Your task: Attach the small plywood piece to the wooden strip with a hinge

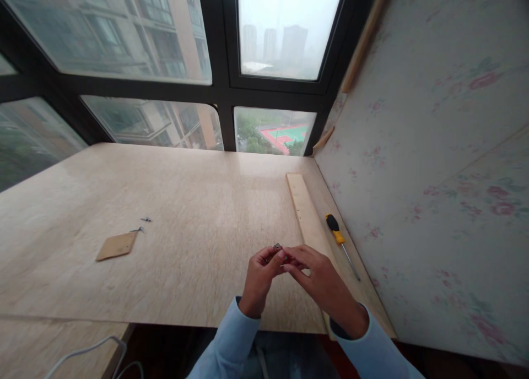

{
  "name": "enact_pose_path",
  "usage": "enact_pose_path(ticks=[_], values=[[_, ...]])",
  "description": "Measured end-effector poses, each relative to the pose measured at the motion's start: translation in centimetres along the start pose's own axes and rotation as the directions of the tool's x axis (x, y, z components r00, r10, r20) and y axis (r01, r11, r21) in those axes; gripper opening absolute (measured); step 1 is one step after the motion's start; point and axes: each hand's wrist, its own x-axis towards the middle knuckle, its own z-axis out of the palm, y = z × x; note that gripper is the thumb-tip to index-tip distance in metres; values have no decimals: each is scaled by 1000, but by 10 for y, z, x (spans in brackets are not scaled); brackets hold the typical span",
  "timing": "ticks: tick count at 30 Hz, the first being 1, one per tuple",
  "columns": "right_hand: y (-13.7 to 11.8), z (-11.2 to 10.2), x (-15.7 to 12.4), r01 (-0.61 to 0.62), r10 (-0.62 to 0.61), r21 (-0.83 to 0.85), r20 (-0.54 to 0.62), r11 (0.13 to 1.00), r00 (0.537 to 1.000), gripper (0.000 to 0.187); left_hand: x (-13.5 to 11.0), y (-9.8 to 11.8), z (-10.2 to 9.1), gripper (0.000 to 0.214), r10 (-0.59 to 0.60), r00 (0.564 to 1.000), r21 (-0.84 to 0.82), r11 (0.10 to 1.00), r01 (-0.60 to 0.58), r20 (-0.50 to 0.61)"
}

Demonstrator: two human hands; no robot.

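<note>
My left hand (263,269) and my right hand (312,269) meet above the front part of the stone-patterned sill. Between their fingertips is a small metal piece (277,247), its upper end poking out past my left fingers. Its kind is too small to make out, and the fingers cover most of it. Both hands are closed in a pinch. Just beyond my right hand lies a long pale wooden board (303,202) with small holes. A screwdriver (335,229) with a black and yellow handle lies to the right of the board, its shaft pointing toward me.
On the left of the sill (185,202) lies a brown flat tag or card (117,247), with small metal bits (146,219) beside it. A white cable (95,346) hangs at the lower left. Dark-framed windows close the far side; a flowered wall (413,147) stands right.
</note>
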Motion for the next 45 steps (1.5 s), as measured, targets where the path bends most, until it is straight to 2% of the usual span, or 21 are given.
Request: enact_pose_path(ticks=[2, 4, 6, 9, 14, 17, 20, 24, 29, 33, 37, 41, 45], values=[[1, -11, 0, -11, 13, -15, 83, 1000, 996, 25, 6, -3, -4, 43, -65, 997, -24, 998, 64, -31], [6, -23, 1, -40, 43, -33, 103, 999, 994, 25, 11, -5, -7, 46, -125, 992, -37, 992, 123, -36], [19, -33, 3, -75, 80, -72, 74, 995, 994, 29, 16, -7, -9, 48, -165, 986, -27, 986, 164, -16], [51, -38, 3, -96, 98, -199, 0, 975, 995, 34, 23, -10, -10, 48, -186, 983, 1, 983, 186, 8], [116, -17, -12, -141, 104, -475, -103, 868, 989, 56, 33, -17, -11, 52, -188, 982, 55, 981, 187, 8], [137, -1, -26, -151, 97, -534, -129, 832, 987, 62, 38, -20, -13, 55, -193, 981, 80, 978, 193, -11], [137, 7, -35, -156, 79, -551, -162, 820, 984, 57, 41, -22, -14, 56, -198, 980, 101, 975, 200, -32], [125, 10, -44, -158, 69, -565, -175, 810, 982, 55, 45, -22, -15, 56, -194, 980, 116, 973, 198, -43], [111, 14, -64, -178, 112, -608, -145, 774, 983, 58, 51, -21, -14, 56, -190, 981, 142, 971, 193, -38], [106, 7, -71, -192, 151, -596, -119, 779, 981, 58, 58, -19, -12, 62, -174, 984, 172, 969, 176, -29], [104, -12, -52, -176, 140, -494, -111, 851, 984, 50, 69, -13, -7, 61, -156, 988, 220, 964, 149, 13], [102, -32, -11, -79, 61, -304, -70, 949, 996, 41, 87, -9, -1, 57, -120, 992, 261, 959, 106, 35], [105, -36, 33, 7, -15, -133, -62, 991, 998, 39, 106, -10, 7, 47, -108, 994, 234, 967, 98, 30]])
